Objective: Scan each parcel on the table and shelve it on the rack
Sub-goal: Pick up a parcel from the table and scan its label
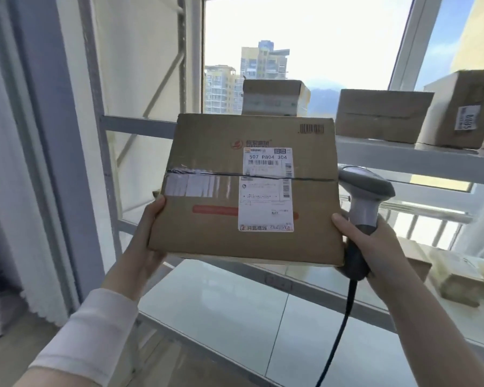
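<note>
A brown cardboard parcel [207,224] with a white shipping label [267,188] is held up in front of the white metal rack [403,157]. My left hand [148,233] grips its lower left edge, thumb on the front face. My right hand [375,247] holds the grey barcode scanner [366,191] by its handle, and its thumb presses on the parcel's right edge. The scanner's black cable [344,325] hangs down. The parcel's bottom and the fingers behind it are hidden.
Three cardboard boxes [274,97] [380,115] [464,107] stand on the rack's upper shelf. Smaller parcels [458,280] lie on a lower shelf at the right. A rack upright [106,169] and a curtain [11,191] stand at the left. A window is behind the rack.
</note>
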